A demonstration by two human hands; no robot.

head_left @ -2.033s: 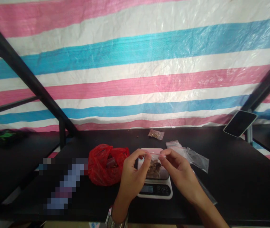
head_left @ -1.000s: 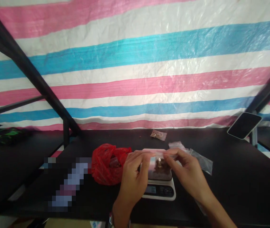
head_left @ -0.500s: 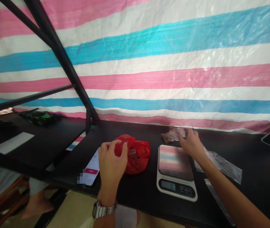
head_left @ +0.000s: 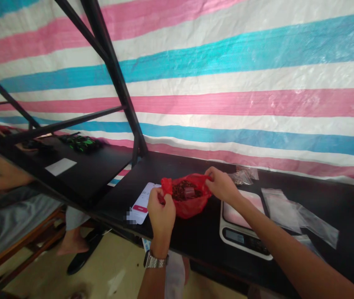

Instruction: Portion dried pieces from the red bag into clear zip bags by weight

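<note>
A red plastic bag (head_left: 189, 207) stands on the black table with its mouth spread. Small brown dried pieces (head_left: 181, 187) fill it, and a small clear scoop-like item (head_left: 189, 192) lies on top. My left hand (head_left: 162, 209) pinches the bag's left rim. The right rim is gripped by my right hand (head_left: 222, 185). Just right of the bag is a white digital scale (head_left: 242, 232), partly covered by my right forearm; its display digits are too blurred to read. Small filled clear packets (head_left: 242, 176) lie behind the scale.
A phone (head_left: 144, 203) with a lit screen lies left of the bag. Clear zip bags (head_left: 284, 211) are right of the scale. A black metal frame (head_left: 124, 104) rises at the left, before a striped sheet (head_left: 227, 95). Another person's arm (head_left: 8, 172) shows at far left.
My right hand has left the packets behind the scale and now grips the red bag's right rim. My left hand has closed on the left rim. The bag's mouth is wider; the view has shifted.
</note>
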